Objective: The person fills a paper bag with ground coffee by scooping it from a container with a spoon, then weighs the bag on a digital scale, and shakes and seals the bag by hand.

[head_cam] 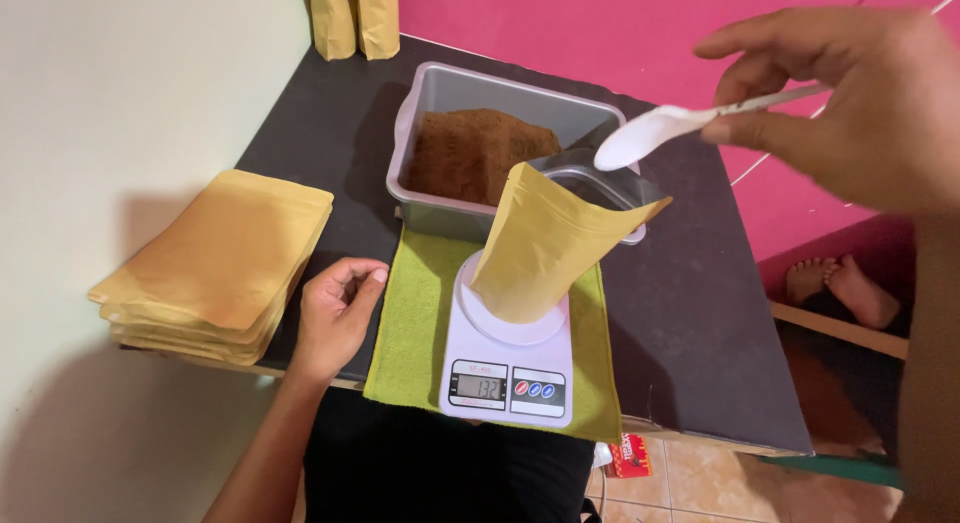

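Note:
My right hand (pixel 850 103) pinches the handle of a white plastic spoon (pixel 650 133), held in the air above the open mouth of a yellow paper pouch (pixel 545 243). The spoon bowl looks empty. The pouch stands tilted on a white kitchen scale (pixel 510 368) with a lit display. Behind it a grey tub (pixel 440 88) holds brown powder (pixel 475 153). My left hand (pixel 335 313) rests loosely curled on the dark table (pixel 690 313), left of the scale, holding nothing.
A green cloth (pixel 420 323) lies under the scale. A stack of flat yellow pouches (pixel 220 268) sits at the table's left edge. More pouches (pixel 355 18) stand at the far corner. A person's bare feet (pixel 840 288) show below on the right.

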